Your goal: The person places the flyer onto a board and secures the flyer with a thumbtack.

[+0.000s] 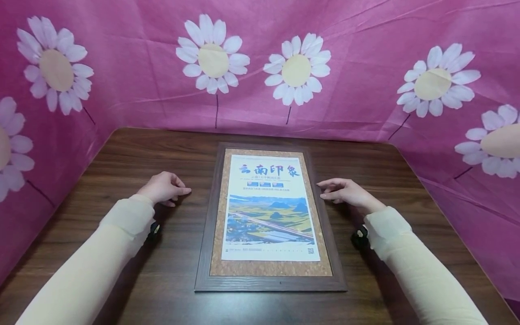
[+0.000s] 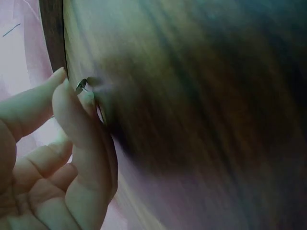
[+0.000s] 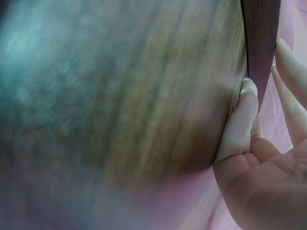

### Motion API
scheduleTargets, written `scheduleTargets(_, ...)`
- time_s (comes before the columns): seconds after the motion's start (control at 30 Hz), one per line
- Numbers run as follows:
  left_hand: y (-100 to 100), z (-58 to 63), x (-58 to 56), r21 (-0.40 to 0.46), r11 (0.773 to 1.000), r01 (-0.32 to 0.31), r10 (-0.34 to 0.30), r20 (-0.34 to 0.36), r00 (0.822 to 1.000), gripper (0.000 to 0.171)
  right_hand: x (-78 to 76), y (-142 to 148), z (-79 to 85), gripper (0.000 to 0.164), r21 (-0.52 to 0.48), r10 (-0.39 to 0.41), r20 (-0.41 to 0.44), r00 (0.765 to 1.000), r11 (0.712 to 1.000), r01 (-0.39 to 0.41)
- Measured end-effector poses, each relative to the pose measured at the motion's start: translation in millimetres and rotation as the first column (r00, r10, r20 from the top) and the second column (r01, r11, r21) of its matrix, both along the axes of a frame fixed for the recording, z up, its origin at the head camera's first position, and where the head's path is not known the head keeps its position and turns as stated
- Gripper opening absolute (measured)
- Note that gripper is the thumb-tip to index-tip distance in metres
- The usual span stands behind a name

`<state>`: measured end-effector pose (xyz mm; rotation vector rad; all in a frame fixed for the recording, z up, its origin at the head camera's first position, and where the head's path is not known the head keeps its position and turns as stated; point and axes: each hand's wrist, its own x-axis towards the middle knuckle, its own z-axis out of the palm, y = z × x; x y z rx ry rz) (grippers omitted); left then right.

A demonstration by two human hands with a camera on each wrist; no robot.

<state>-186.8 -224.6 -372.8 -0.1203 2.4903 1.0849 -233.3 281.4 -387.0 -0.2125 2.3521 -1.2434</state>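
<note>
A poster (image 1: pixel 270 212) with a landscape and large Chinese characters lies on a cork board (image 1: pixel 268 269) with a dark wooden frame (image 1: pixel 270 283). To the left of the frame, my left hand (image 1: pixel 161 188) has its fingers bent, tips near the table. A small metal thumbtack (image 2: pixel 81 86) shows at those fingertips in the left wrist view, pinched there. On the opposite side, the fingertips of my right hand (image 1: pixel 348 194) are right at the frame's right edge. Its fingers are fairly straight, thumb and forefinger apart, with nothing seen between them.
The board lies flat in the middle of a dark wood-grain table (image 1: pixel 162 271). A pink cloth (image 1: pixel 252 108) printed with white daisies stands around the back and both sides of the table.
</note>
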Motion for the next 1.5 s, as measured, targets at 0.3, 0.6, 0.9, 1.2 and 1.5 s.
scheduleTargets(0.3, 3, 1.3, 0.9, 0.022, 1.000, -0.019, 0.019, 0.014, 1.000, 0.026, -2.7, 0, 1.9, 0.061, 0.029, 0.068, 0.012, 0.998, 0.997, -0.068)
scheduleTargets(0.6, 8, 2.8, 2.2, 0.017, 1.000, 0.005, -0.005, 0.005, 1.000, 0.019, -4.7, 0, 3.8, 0.061, 0.066, 0.115, -0.001, 0.993, 0.991, -0.115)
scheduleTargets(0.9, 36, 10.4, -3.1, 0.007, 0.998, 0.058, -0.057, -0.056, 0.997, 0.017, -3.4, -1, 4.1, 0.061, 0.057, 0.108, 0.003, 0.994, 0.993, -0.108)
scheduleTargets(1.2, 78, 9.4, -25.2, 0.104, 0.994, 0.019, -0.005, -0.127, 0.992, 0.021, -1.6, -1, 2.8, 0.061, 0.066, 0.099, 0.000, 0.995, 0.993, -0.099)
scheduleTargets(1.5, 118, 22.7, -51.2, 0.187, 0.982, 0.004, 0.014, -0.097, 0.995, 0.022, -3.0, 0, 2.3, 0.062, 0.078, 0.097, 0.007, 0.995, 0.992, -0.098)
